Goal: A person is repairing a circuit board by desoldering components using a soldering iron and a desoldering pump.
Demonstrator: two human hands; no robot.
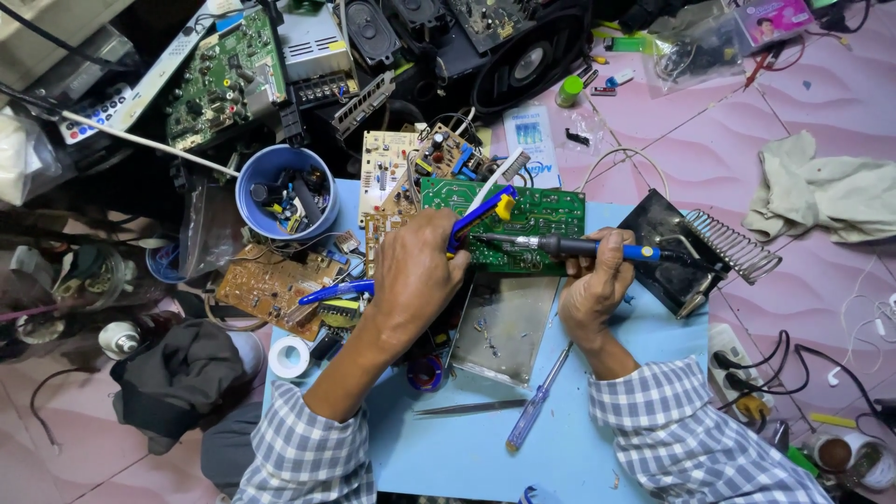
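Note:
A green circuit board (pixel 541 219) lies on the light blue work surface (pixel 467 448). My right hand (pixel 593 285) grips a soldering iron (pixel 579 246) with a blue and black handle, its tip pointing left over the board. My left hand (pixel 415 275) holds a blue and yellow desoldering pump (pixel 481 217) angled toward the same spot on the board. Both wrists wear checked sleeves.
A black soldering stand with a coil (pixel 695 247) sits right of the board. A blue-handled screwdriver (pixel 537 401), tweezers (pixel 471 407) and a metal plate (pixel 504 327) lie in front. A blue cup of parts (pixel 280 191), brown boards (pixel 271 285), tape roll (pixel 288 357) and a power strip (pixel 737 369) surround.

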